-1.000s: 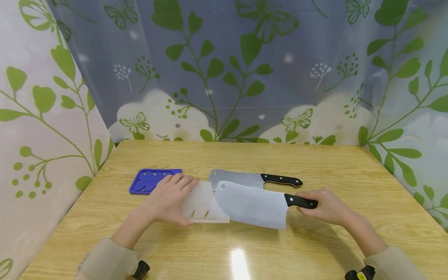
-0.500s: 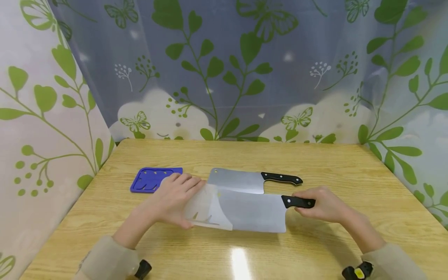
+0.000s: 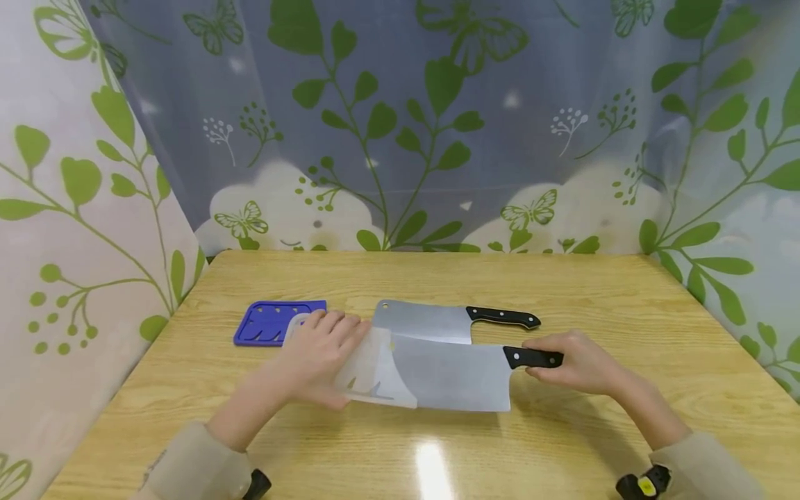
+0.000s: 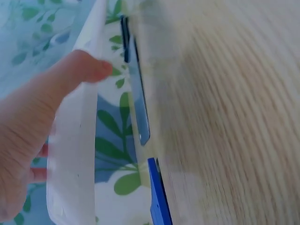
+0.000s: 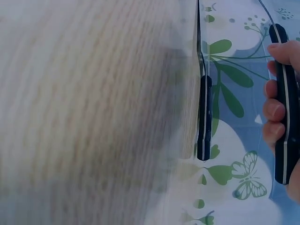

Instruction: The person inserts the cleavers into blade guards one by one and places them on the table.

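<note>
Translucent sheath [image 3: 369, 368] gripped by left hand [image 3: 319, 354]; right hand [image 3: 578, 361] grips cleaver [image 3: 450, 378] handle, blade partly sheathed.

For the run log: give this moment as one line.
left hand grips clear sheath | right hand grips cleaver by handle, tip inside sheath | second cleaver, blue sheath lie on table

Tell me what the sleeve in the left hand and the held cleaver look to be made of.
Sleeve: probably translucent frosted plastic; the blade shows through it.
Held cleaver: blade looks like matte grey steel; the handle looks like glossy black plastic with pale rivets, though this is unsure.
</note>
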The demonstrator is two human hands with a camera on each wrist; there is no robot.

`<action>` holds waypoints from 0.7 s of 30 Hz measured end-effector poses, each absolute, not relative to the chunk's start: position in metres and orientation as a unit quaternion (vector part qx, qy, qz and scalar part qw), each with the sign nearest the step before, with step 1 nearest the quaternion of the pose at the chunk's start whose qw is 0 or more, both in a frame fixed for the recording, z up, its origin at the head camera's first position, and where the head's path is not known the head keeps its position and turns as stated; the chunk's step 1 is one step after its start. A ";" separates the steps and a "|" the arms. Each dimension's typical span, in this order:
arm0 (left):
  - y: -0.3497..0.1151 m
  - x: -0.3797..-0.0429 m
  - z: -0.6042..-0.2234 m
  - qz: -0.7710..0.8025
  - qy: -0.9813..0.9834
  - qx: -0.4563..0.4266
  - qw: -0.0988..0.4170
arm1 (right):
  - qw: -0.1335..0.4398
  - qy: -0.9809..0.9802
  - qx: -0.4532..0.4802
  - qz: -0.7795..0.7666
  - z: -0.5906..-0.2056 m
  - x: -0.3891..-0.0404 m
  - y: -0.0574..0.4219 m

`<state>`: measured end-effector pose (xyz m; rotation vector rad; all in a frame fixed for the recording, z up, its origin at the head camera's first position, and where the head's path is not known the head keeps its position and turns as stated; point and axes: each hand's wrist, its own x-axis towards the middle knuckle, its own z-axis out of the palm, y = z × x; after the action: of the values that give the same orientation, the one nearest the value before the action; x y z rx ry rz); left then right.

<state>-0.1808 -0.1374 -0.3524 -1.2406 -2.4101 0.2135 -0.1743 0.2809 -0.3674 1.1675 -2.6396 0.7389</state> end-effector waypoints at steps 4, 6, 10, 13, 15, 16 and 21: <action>-0.133 -0.176 -0.353 0.098 -0.875 -0.427 0.207 | 0.110 -0.877 0.398 0.247 -0.372 -0.176 0.283; -0.131 -0.174 -0.353 0.107 -0.878 -0.418 0.208 | 0.123 -0.871 0.405 0.249 -0.374 -0.176 0.282; -0.133 -0.172 -0.355 0.115 -0.873 -0.418 0.223 | 0.082 -0.883 0.397 0.237 -0.368 -0.171 0.279; -0.136 -0.171 -0.356 0.119 -0.869 -0.421 0.229 | 0.027 -0.892 0.391 0.224 -0.362 -0.166 0.277; -0.138 -0.171 -0.357 0.120 -0.867 -0.423 0.233 | 0.005 -0.894 0.387 0.227 -0.361 -0.165 0.276; -0.139 -0.171 -0.357 0.119 -0.866 -0.425 0.234 | -0.001 -0.894 0.384 0.232 -0.361 -0.164 0.275; -0.140 -0.170 -0.356 0.107 -0.860 -0.436 0.243 | -0.002 -0.879 0.377 0.292 -0.367 -0.163 0.275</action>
<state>-0.1704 -0.1404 -0.3561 -1.1914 -2.3508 0.2920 -0.1634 0.2749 -0.3667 1.1868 -2.7650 0.9181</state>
